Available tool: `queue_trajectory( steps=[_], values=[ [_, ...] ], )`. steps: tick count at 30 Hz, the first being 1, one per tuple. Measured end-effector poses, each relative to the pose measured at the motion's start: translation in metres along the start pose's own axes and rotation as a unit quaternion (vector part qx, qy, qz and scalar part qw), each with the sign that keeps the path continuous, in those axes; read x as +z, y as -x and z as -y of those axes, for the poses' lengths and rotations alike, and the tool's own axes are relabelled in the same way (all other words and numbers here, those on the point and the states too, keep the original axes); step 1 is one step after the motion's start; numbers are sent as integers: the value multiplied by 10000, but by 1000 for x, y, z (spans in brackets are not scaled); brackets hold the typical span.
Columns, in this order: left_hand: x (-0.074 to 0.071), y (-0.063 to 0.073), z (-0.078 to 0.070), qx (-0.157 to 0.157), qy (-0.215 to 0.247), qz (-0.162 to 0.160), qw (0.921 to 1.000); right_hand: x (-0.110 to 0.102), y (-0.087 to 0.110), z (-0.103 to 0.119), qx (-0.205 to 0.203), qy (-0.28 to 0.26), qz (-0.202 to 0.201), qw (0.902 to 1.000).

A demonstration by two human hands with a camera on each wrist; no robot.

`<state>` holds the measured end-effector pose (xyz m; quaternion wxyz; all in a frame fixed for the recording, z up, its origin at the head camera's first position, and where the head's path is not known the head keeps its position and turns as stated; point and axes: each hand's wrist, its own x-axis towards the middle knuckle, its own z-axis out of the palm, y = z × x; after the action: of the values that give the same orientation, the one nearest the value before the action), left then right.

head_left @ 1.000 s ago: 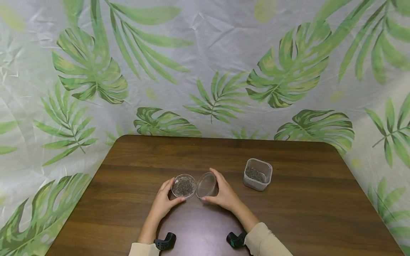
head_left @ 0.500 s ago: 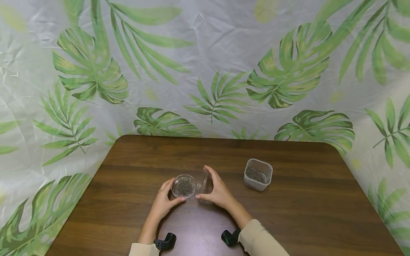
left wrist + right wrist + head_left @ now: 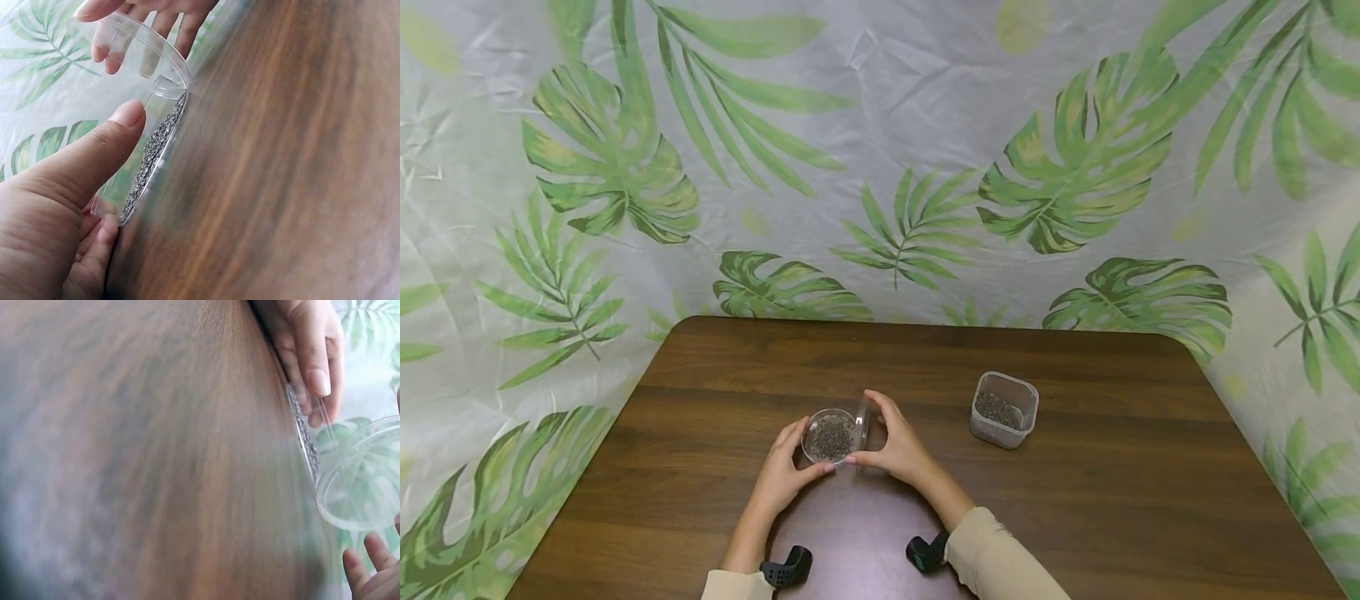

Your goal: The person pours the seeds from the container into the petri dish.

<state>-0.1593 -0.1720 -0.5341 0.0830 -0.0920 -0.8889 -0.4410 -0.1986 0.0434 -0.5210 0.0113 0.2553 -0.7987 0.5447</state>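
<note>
A clear round petri dish (image 3: 812,434) lies on the table, its bottom covered with small dark grains (image 3: 832,437). My left hand (image 3: 781,473) grips it from the left, with thumb at the near side and fingers around the far side. In my right hand (image 3: 901,446), thumb and fingers pinch a clear round lid (image 3: 862,423) by its edge. The lid stands nearly upright at the dish's right rim. In the right wrist view the lid (image 3: 356,487) meets the end of the dish (image 3: 302,434); only some right fingers (image 3: 357,572) show there.
To the right stands a square translucent plastic tub (image 3: 997,432), partly filled with similar dark grains (image 3: 997,407). The brown wooden table (image 3: 1090,467) ends at the back before a leaf-patterned cloth (image 3: 917,100). A black band (image 3: 787,567) is on the left wrist.
My right hand has moved left, bringing the lid to the dish's right edge. The lid has turned from leaning back to nearly upright. My left hand and the dish have stayed still.
</note>
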Motion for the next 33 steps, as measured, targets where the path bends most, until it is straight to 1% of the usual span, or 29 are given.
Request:
queue_trajectory(
  steps=[6, 12, 14, 17, 21, 28, 33],
  values=[
    [0, 0, 1, 67, -21, -13, 10000, 1, -1, 5, 122, -252, 64, 9996],
    [0, 0, 3, 76, 14, -4, 10000, -5, 2, 28, 93, -805, 195, 9965],
    [0, 0, 3, 64, 0, 8, 10000, -6, 3, 32, 111, -824, 237, 9963],
    [0, 0, 3, 55, -15, 21, 10000, -6, 3, 33, 94, -706, 292, 9970],
    [0, 0, 2, 45, -37, 31, 10000, -4, 3, 28, 69, -670, 320, 9972],
    [1, -1, 3, 73, -33, 0, 10000, 8, -1, -9, 185, -515, 315, 9980],
    [1, 0, 3, 86, -58, -7, 9999, 8, -1, -8, 323, -459, 377, 9977]
  ],
)
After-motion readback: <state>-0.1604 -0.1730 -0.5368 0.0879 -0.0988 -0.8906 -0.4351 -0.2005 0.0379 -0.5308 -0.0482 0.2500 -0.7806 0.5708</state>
